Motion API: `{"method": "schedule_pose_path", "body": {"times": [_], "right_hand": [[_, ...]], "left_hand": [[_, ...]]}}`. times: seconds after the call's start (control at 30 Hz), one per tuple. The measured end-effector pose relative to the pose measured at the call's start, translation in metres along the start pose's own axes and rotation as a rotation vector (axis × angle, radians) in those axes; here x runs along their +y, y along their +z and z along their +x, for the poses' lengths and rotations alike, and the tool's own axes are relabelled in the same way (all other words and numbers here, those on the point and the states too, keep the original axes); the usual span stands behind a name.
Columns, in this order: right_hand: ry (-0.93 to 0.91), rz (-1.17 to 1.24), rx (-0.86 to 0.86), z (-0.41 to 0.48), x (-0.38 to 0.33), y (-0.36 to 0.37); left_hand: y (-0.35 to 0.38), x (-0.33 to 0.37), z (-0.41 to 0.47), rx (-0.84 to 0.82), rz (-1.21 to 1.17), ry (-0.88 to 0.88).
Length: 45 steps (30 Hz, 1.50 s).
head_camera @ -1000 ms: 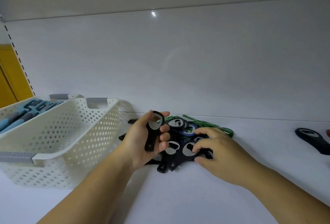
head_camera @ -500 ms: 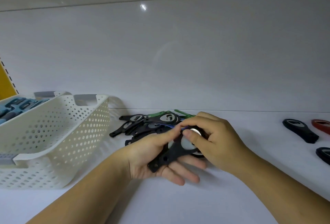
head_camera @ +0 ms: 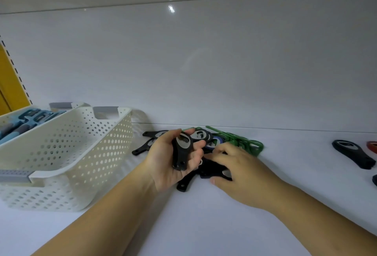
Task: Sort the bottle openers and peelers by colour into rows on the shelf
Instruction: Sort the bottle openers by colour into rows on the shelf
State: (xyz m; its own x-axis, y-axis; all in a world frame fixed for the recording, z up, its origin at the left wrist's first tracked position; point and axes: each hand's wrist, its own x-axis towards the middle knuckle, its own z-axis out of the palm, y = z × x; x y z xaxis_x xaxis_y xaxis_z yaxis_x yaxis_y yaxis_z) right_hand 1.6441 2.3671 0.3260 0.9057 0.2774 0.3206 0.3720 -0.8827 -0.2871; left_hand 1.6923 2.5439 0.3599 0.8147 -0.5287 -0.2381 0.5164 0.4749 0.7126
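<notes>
A pile of bottle openers [head_camera: 206, 139] lies on the white shelf [head_camera: 204, 225] near the back wall: mostly black, with green ones [head_camera: 240, 141] at the right and a blue one [head_camera: 214, 142]. My left hand [head_camera: 173, 160] is palm up and holds a black opener [head_camera: 181, 153] with thumb and fingers curled round it. My right hand [head_camera: 238, 172] lies palm down on the pile's near side, fingers and thumb closing on a black opener [head_camera: 212, 169]. At the far right lie a black opener [head_camera: 353, 153], a red one [head_camera: 372, 146] and another dark one [head_camera: 375, 179].
A white perforated basket [head_camera: 61, 160] stands at the left, close to my left forearm. Behind it a second basket [head_camera: 12, 116] holds blue and grey peelers [head_camera: 22, 121]. A yellow upright [head_camera: 10, 84] sits at the far left.
My hands have parted: the left keeps a black opener and has turned upright with it, while the right has dropped back onto the pile. The view shifted slightly right.
</notes>
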Motion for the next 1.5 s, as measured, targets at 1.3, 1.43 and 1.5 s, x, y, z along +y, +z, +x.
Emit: {"method": "schedule_pose_path", "body": {"times": [1.3, 1.43, 1.5], "right_hand": [[0.139, -0.132, -0.199, -0.011, 0.017, -0.03], [0.111, -0.089, -0.144, -0.008, 0.014, -0.027], [0.068, -0.064, -0.083, -0.006, 0.014, -0.025]], "left_hand": [[0.004, -0.009, -0.001, -0.019, 0.041, 0.044], [0.005, -0.01, -0.001, -0.03, 0.066, 0.051], [0.005, -0.009, -0.001, -0.013, 0.059, 0.058]]}}
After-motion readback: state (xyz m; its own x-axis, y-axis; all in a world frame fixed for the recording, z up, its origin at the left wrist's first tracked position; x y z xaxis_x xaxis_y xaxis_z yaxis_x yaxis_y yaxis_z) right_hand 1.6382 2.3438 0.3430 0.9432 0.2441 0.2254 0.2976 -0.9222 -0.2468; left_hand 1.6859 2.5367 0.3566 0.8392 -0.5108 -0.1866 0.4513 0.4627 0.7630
